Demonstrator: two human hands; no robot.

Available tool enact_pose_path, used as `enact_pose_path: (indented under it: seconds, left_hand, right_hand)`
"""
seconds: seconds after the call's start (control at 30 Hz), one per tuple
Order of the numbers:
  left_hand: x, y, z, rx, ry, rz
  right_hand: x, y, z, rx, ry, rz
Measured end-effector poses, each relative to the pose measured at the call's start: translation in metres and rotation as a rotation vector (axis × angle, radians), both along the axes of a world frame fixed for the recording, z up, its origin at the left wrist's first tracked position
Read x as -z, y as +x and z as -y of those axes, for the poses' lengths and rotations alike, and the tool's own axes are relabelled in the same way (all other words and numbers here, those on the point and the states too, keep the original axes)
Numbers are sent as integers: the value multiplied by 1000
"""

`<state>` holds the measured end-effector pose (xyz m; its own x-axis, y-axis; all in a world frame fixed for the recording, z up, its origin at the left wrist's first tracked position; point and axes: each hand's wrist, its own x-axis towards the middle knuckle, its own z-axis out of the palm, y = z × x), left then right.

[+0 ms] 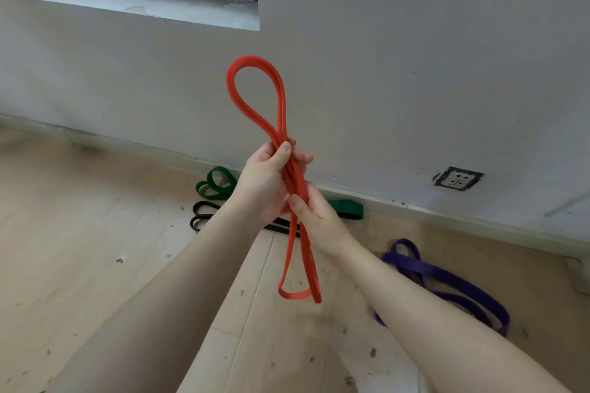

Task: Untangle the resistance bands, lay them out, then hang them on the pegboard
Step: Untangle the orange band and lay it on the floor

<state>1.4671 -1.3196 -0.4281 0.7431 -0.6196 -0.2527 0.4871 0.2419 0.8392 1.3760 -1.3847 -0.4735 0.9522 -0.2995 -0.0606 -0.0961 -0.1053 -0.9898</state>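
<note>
A red resistance band (255, 96) is held up in front of the wall, folded over itself. One loop stands above my hands and another hangs below them. My left hand (266, 180) grips the band at its middle, thumb up along it. My right hand (314, 214) pinches the same strands just below. On the floor by the wall lie a green band (217, 183), a thin black band (202, 215) and a purple band (447, 281). No pegboard is in view.
A light wooden floor (95, 233) with scattered debris meets a grey wall (415, 73). A wall socket (457, 179) sits low at the right. A dark panel over a ledge (127, 0) is at the upper left.
</note>
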Motion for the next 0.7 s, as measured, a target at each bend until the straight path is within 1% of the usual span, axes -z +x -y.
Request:
enact_pose_path:
  seconds: [0.13,0.23,0.3,0.4,0.5,0.63,0.7]
  left_hand:
    - [1,6,-7,-54,-2,38]
    - [6,7,-11,-68,9,41]
    - [10,7,-12,-60,26,56]
    - [11,5,-14,-33,45,116]
    - [6,3,-14,-12,64,180]
    - [-2,2,-13,-21,89,247]
    - [-5,3,-14,-46,119,280]
  right_hand:
    - [-2,-1,0,69,-10,0]
    - [-4,1,13,75,-169,-26]
    - [-5,2,21,47,-187,-74]
    - [-5,2,27,25,-84,-103]
    - [-3,2,23,43,-5,-83]
    - [-3,-1,13,-36,168,-63]
    - [-2,1,8,-71,177,-72]
